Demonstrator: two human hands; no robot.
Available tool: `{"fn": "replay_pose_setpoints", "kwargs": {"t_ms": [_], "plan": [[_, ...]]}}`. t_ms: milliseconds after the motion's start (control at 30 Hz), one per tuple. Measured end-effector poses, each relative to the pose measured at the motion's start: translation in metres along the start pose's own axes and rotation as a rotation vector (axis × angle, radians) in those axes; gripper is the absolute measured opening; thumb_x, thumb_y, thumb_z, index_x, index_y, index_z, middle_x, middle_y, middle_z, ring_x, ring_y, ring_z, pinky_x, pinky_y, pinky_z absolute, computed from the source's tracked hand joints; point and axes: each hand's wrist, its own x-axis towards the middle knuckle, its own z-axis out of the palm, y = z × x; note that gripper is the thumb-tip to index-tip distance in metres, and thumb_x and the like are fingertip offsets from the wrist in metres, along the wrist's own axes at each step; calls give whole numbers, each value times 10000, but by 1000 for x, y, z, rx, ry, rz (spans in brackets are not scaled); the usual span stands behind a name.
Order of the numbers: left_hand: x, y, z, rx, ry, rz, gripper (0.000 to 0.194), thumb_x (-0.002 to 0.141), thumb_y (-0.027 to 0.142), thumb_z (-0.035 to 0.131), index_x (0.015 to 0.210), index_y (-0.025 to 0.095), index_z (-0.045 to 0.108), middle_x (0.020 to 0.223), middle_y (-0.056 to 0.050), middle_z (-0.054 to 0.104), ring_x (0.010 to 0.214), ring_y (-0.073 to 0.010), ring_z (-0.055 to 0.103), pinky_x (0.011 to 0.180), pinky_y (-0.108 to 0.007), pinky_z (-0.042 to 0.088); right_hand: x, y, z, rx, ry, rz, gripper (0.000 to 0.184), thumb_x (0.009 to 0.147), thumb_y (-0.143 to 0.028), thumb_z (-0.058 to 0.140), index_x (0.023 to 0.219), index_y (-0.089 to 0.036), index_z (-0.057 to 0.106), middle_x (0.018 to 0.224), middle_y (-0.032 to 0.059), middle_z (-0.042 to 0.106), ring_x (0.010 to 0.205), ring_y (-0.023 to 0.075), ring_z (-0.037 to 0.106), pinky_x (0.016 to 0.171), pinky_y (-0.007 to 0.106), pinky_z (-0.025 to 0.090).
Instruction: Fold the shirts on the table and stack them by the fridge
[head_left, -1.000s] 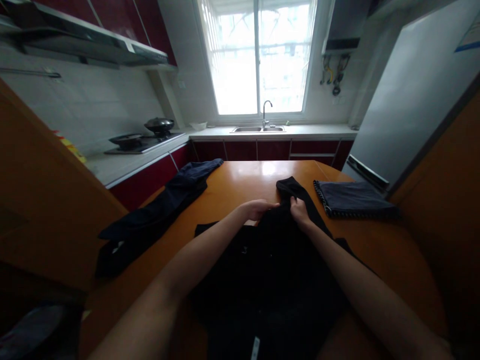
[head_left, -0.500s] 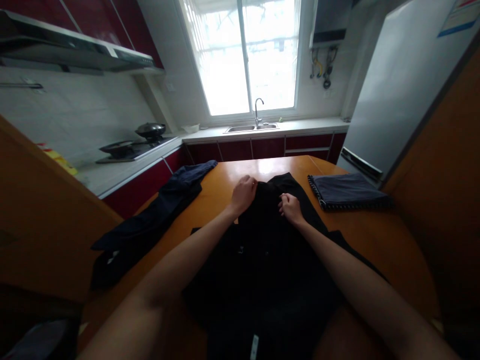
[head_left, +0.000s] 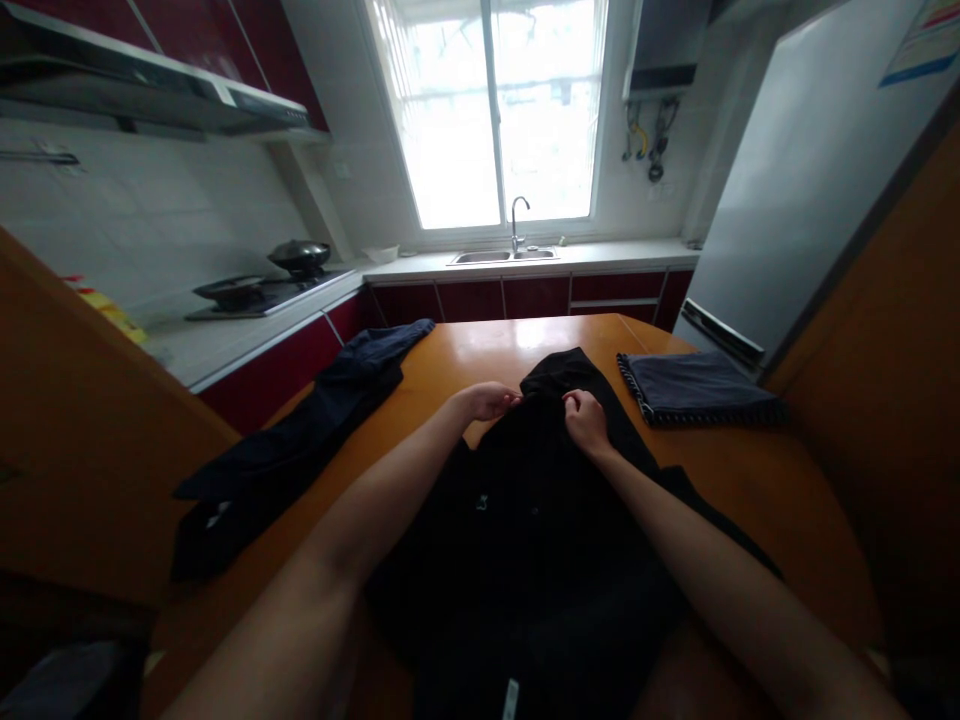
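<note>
A black garment (head_left: 517,540) lies spread over the middle of the table, with a small pale mark on its front; its exact kind is hard to tell in the dark. Near its far end, the fingers of my left hand (head_left: 491,400) pinch the cloth at the left edge. My right hand (head_left: 587,420) has its fingers closed on the same cloth, a short way to the right. Beyond both hands, a bunched part of the garment rests on the table. A small pale strip shows at the bottom of the view.
On the wooden table (head_left: 480,345), dark blue clothing (head_left: 322,410) lies along the left side. A folded grey cloth with a trimmed edge (head_left: 697,387) sits at the right. Beyond are a stove with pans (head_left: 300,255), a sink (head_left: 502,257) and a fridge (head_left: 795,170).
My left hand has come down nearer to me and turned, its fingers now pointing right. My right hand has shifted slightly. The cloth between them has been pulled back a little toward me.
</note>
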Motion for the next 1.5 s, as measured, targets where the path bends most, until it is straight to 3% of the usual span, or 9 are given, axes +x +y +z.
{"fn": "replay_pose_setpoints", "kwargs": {"t_ms": [200, 333, 567, 667, 767, 900, 1200, 1367, 1500], "plan": [[10, -1, 31, 187, -174, -102, 109, 741, 159, 735, 733, 153, 626, 580, -39, 657, 556, -217, 670, 583, -334, 604, -1, -3, -3, -33, -39, 2, 293, 939, -227, 435, 1002, -172, 716, 1034, 112, 710, 982, 226, 641, 887, 300, 450], [7, -5, 38, 308, -130, -22, 84, 738, 190, 727, 760, 155, 654, 657, -47, 700, 619, -207, 693, 643, -327, 606, -2, -6, -5, -35, -42, 2, 290, 947, -231, 439, 1023, -164, 710, 1053, 121, 704, 984, 231, 636, 887, 305, 448], [9, 39, 2, 657, 306, 166, 36, 731, 138, 712, 714, 125, 683, 581, -80, 648, 573, -211, 664, 593, -286, 512, -3, -7, -5, -38, -25, 8, 268, 942, -228, 439, 963, -179, 701, 982, 96, 691, 927, 212, 620, 857, 294, 442], [3, 68, -16, 743, 518, 296, 207, 811, 191, 675, 995, 105, 715, 871, -184, 731, 905, -306, 716, 775, -344, 522, -2, -6, -3, -72, -34, 5, 246, 931, -217, 459, 958, -179, 701, 971, 97, 681, 918, 212, 613, 851, 291, 440], [-1, 75, -26, 931, 701, 570, 522, 902, 196, 570, 1421, 180, 515, 1336, -204, 618, 1258, -337, 574, 992, -411, 452, -2, -5, -2, -95, -57, -11, 242, 930, -213, 469, 973, -176, 704, 979, 101, 676, 934, 217, 612, 861, 294, 439], [7, 47, -32, 1213, 725, 592, 710, 903, 157, 545, 1570, 237, 314, 1614, -181, 317, 1400, -349, 442, 1105, -448, 384, -2, -4, -1, -99, -77, -21, 242, 919, -190, 476, 997, -163, 703, 992, 106, 672, 950, 223, 614, 876, 301, 443], [12, -45, -45, 1231, 627, 421, 564, 1009, 443, 415, 1523, 211, 425, 1633, -166, 297, 1508, -381, 243, 1179, -623, 210, -5, -5, -4, -148, -93, -156, 284, 907, -155, 472, 1064, -157, 709, 1121, 125, 679, 1098, 248, 586, 1008, 347, 432], [-1, -50, -78, 1186, 644, 336, 533, 1017, 434, 369, 1505, 235, 448, 1643, -147, 282, 1529, -363, 193, 1175, -680, 106, -9, -2, 0, -271, -226, -190, 342, 951, -252, 507, 1214, -127, 685, 1368, 175, 610, 1317, 286, 505, 1143, 430, 337], [-24, -42, -104, 1128, 686, 334, 540, 1007, 416, 381, 1492, 195, 466, 1615, -160, 342, 1514, -342, 253, 1196, -584, 204, -5, -6, -2, -251, -265, -184, 381, 956, -248, 490, 1268, -114, 661, 1410, 173, 588, 1376, 270, 470, 1172, 433, 322]]}}
